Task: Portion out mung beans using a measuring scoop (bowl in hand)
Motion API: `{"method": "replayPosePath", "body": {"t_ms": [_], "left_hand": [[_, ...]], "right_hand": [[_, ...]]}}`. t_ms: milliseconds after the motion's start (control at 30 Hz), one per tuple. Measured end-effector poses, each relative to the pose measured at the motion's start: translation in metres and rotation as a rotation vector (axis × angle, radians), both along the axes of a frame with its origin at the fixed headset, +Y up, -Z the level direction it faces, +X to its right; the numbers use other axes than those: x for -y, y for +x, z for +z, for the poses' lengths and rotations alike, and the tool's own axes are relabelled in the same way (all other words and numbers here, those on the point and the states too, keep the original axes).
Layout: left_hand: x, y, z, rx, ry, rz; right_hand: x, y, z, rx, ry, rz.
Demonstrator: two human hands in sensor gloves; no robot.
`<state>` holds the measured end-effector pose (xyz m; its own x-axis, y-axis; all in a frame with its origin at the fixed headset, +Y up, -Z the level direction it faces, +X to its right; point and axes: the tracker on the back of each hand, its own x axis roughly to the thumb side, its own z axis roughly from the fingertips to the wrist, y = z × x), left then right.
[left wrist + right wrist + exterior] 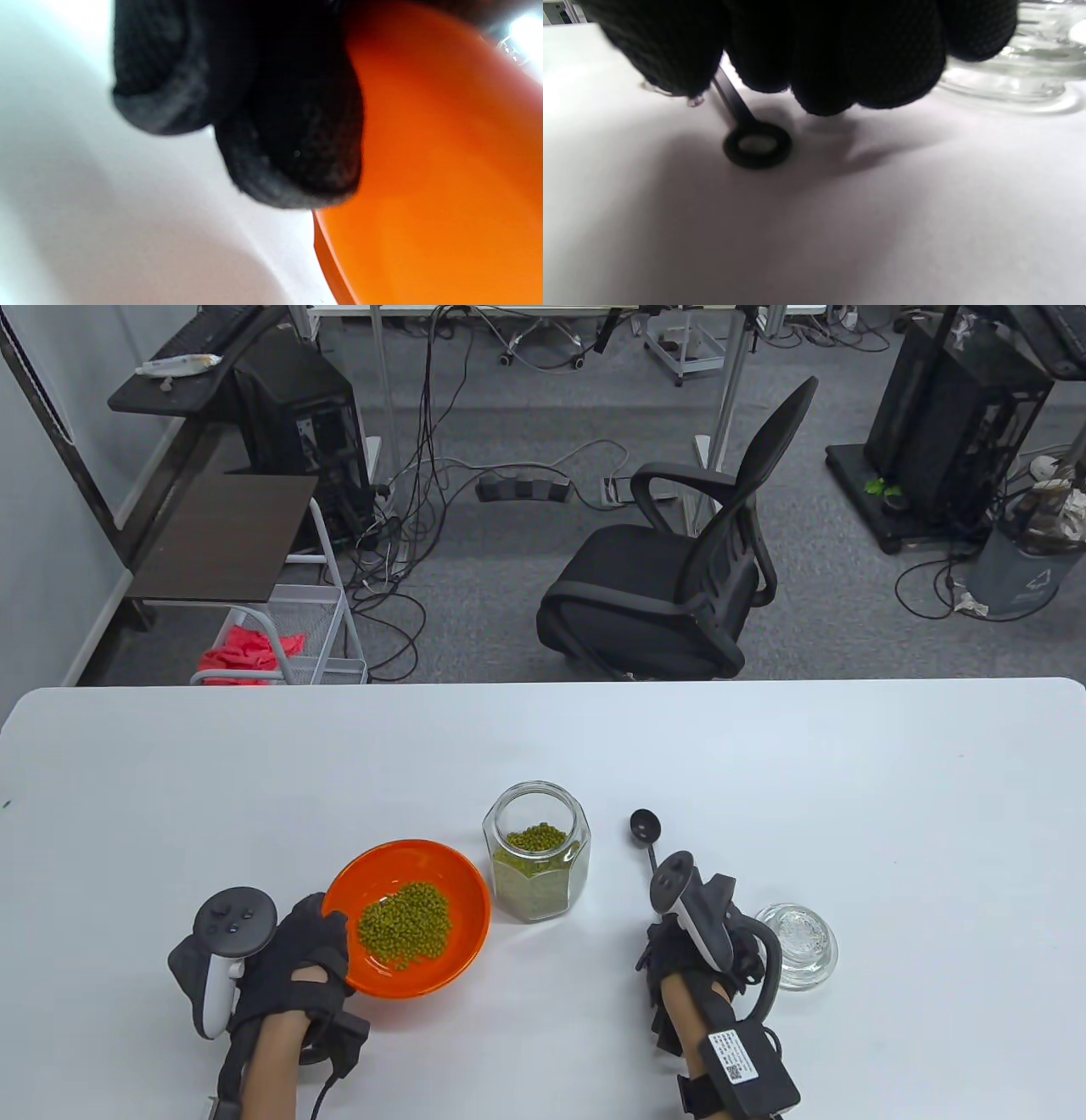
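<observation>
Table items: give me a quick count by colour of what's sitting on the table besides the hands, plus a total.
Orange: 1, the bowl holding mung beans
Clear glass: 2, the open jar of beans and its lid
Black: 1, the measuring scoop
Total: 4

- A white table [764, 780] fills the foreground.
- Beyond the table's far edge, a black office chair [679, 577] stands on grey carpet.
- Left of the chair, a wire cart [318, 636] holds red cloth [246, 649].
- Cables [407, 526] trail on the floor behind the cart.
</observation>
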<state>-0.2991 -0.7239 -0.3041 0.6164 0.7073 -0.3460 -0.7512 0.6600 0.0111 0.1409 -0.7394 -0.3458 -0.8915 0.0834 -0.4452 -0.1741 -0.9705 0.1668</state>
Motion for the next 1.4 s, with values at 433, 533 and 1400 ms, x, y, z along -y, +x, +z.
{"method": "replayPosePath", "body": {"t_ms": [433,533,1400], "left_hand": [[0.009,0.003,-0.003,0.000,-0.060,-0.064],[0.012,0.004,-0.004,0.013,-0.074,-0.048],[0.025,0.011,-0.006,-0.003,-0.147,-0.059]], "right_hand": [[-0.051,0.012,0.035,-0.144,0.441,-0.124],[-0.051,0.019,0.041,-0.226,0.531,-0.170],[-0.029,0.036,0.054,-0.250,0.528,-0.123]]}}
